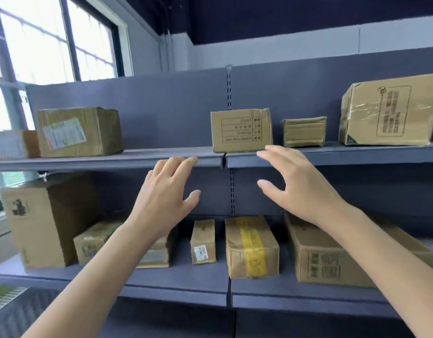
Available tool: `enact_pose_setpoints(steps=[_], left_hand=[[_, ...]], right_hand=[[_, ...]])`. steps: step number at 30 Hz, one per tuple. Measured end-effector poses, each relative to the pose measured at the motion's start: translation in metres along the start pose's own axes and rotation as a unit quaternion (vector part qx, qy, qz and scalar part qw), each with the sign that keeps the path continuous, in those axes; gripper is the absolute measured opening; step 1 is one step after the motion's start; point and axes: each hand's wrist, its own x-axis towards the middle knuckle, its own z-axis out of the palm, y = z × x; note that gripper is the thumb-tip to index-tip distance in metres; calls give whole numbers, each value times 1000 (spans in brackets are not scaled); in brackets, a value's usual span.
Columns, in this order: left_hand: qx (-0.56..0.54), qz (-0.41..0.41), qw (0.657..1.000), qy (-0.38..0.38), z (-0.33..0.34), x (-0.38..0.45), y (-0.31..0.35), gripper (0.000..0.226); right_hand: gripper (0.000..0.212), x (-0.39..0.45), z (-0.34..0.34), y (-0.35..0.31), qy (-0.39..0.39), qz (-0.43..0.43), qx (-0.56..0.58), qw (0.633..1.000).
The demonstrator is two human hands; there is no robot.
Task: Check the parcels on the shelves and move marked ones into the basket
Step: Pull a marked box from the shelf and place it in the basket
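Facing a grey-blue metal shelving unit (176, 111) in a room with a large bright window (39, 37) at far left and a dark upper wall behind, a person reaches forward with both bare arms.

On the upper shelf (100, 161), from the left: a pale box (11, 145) at the frame's edge, touching a taped brown parcel with a faded label (80, 131). Open shelf follows, up to a small printed parcel (241, 130) standing upright at the seam between the two shelf sections, its print upside down. To its right sit a low flat parcel (304, 131) and, near it, a big tilted parcel (388, 109).

On the lower shelf (181, 276), from the left: a tall carton (43, 220), a low box (96, 240) just beside it, a labelled box (154, 254) partly hidden by the left forearm, a narrow parcel with a white sticker (203, 241), a parcel with yellow tape (252, 247), and a long printed carton (332, 259) partly behind the right arm. Bare shelf lies in front of the parcels.

The left hand (166, 196) is raised with its back to the camera, fingers spread and relaxed, holding nothing, fingertips at the upper shelf's front edge. The right hand (295, 184) is likewise wide and empty, fingertips just below the small printed parcel; contact cannot be told. At the bottom left corner a ribbed grey object (13, 311) shows only in part, so what it is cannot be told.
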Motion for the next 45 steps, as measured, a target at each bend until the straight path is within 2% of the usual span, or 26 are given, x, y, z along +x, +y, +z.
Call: enact_pose_setpoints(steps=[6, 9, 12, 17, 19, 22, 23, 25, 27, 30, 34, 37, 39, 41, 45], left_hand=[[-24, -4, 999, 30, 19, 56, -13, 52], [-54, -30, 998, 13, 34, 87, -19, 57], [-72, -44, 996, -14, 52, 121, -31, 58], [-31, -54, 996, -67, 91, 166, -43, 49], [-36, -64, 993, -97, 109, 179, -48, 44], [-68, -97, 980, -161, 127, 190, -54, 49], [-89, -107, 975, -175, 132, 192, -54, 49], [-130, -107, 966, -194, 134, 192, -53, 44], [-187, -107, 956, -201, 132, 190, -56, 32], [-305, -139, 927, -167, 114, 185, -62, 27], [-430, -150, 890, -16, 71, 176, -66, 29], [-531, -86, 842, 42, 37, 164, -67, 31], [-532, -35, 843, 71, 18, 155, -66, 33], [-502, -4, 859, 106, 5, 148, -65, 38], [-477, 33, 866, 147, -17, 149, -61, 43]], right_hand=[[57, 47, 3, 32, 3, -10, -25, 1000], [60, 78, 10, 48, -9, 17, -52, 998], [66, 114, 25, 58, -9, 75, -58, 995], [78, 153, 44, 59, 7, 180, -48, 982], [85, 162, 52, 61, 22, 230, -45, 972], [96, 172, 66, 72, 12, 319, -19, 948], [94, 173, 70, 76, 4, 344, -3, 939], [76, 174, 75, 82, 7, 373, 45, 927], [58, 172, 77, 77, 35, 367, 83, 926], [47, 163, 71, 63, 88, 315, 103, 939], [55, 151, 46, 28, 159, 200, 144, 956], [55, 147, 24, 0, 193, 140, 194, 952], [65, 146, 11, -16, 203, 107, 199, 953], [80, 144, -1, -27, 208, 77, 163, 961], [103, 144, -13, -29, 174, 67, 128, 974]])
